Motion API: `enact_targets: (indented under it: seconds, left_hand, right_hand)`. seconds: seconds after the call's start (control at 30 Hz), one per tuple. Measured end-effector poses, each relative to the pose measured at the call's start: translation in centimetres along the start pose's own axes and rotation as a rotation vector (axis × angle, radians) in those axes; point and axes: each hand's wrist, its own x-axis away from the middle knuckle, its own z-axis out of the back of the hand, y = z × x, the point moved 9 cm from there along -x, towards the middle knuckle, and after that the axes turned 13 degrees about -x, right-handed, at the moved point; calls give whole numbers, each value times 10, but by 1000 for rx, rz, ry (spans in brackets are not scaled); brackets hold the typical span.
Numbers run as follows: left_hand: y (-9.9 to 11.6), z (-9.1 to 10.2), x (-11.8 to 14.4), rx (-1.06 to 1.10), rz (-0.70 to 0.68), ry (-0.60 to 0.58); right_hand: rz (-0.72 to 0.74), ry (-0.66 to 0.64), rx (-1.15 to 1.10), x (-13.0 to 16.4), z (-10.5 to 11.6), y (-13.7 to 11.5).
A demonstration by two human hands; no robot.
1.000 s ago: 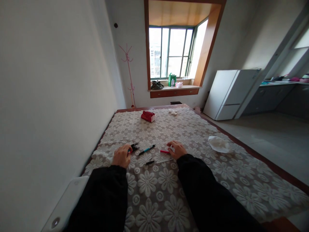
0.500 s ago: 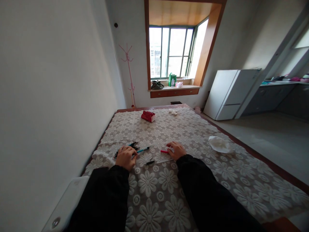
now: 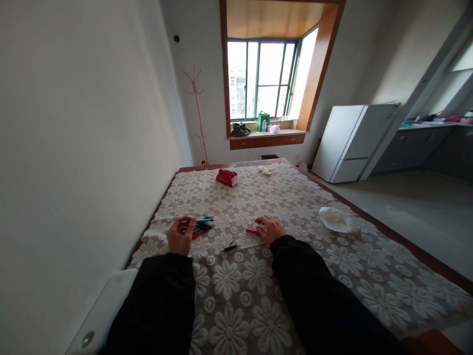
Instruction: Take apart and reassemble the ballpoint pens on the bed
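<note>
On flowered cloth (image 3: 231, 323), a red packet (image 3: 226, 178), content unclear, lies toward twelve o'clock. Left hand (image 3: 180, 237) pinches a blue pen (image 3: 204, 221) over other pens (image 3: 201, 230), its length toward three o'clock. Whether right hand (image 3: 272, 230) grips the pink pen (image 3: 251, 231), aimed at nine, I cannot tell.

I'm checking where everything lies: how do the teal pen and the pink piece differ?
The teal pen is in the left hand, over other pens; the pink piece is at the right hand, apart from those pens. The teal pen shows more length than the pink piece. Both look slim.
</note>
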Motion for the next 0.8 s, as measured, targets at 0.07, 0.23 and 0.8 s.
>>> enact_targets:
  seconds: [0.07, 0.23, 0.8]
  left_hand:
    - [3, 12, -1, 35, -16, 99]
    - [43, 20, 14, -97, -319, 153]
    - [24, -59, 34, -757, -426, -467]
  right_hand:
    - [-5, 1, 1, 0, 0, 0]
    - [-1, -8, 7, 0, -1, 1]
    - [-8, 5, 14, 0, 2, 1]
